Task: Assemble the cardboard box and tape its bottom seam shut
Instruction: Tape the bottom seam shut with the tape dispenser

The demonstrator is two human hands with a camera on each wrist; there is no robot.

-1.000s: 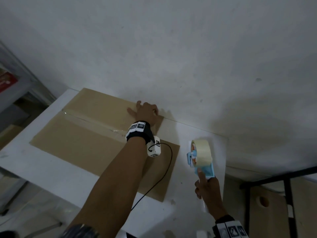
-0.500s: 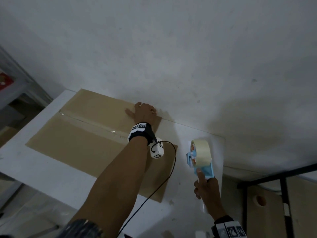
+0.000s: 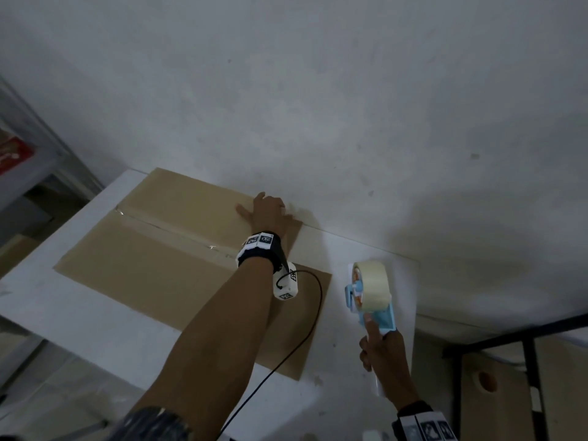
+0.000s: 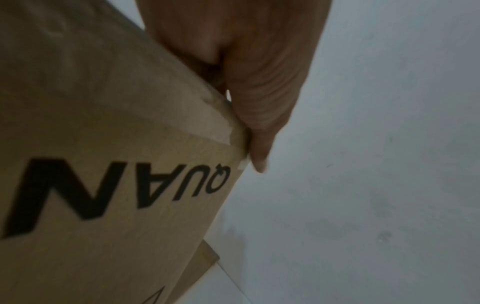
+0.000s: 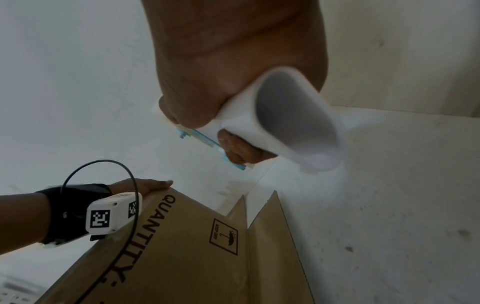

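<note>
The brown cardboard box (image 3: pixel 152 259) stands on the white table with its flaps closed on top, and a strip of clear tape (image 3: pixel 178 232) runs along the seam. My left hand (image 3: pixel 269 211) lies flat on the box's far right corner, fingers straight over the edge (image 4: pixel 257 144). The right wrist view shows the same hand (image 5: pixel 145 185) on the printed side of the box (image 5: pixel 187 246). To the right of the box, my right hand (image 3: pixel 381 351) grips the white handle (image 5: pixel 285 123) of a blue tape dispenser (image 3: pixel 370 288). Its index finger lies along the blue body.
The white table (image 3: pixel 63 313) butts against a plain wall behind. A black cable (image 3: pixel 313 313) hangs from my left wrist across the box. A black metal frame (image 3: pixel 525 332) and a cardboard sheet with a hole (image 3: pixel 490 393) stand low at the right, a shelf (image 3: pixel 25 160) at the left.
Both hands keep their places on the box and the dispenser. Only the head view has shifted a little.
</note>
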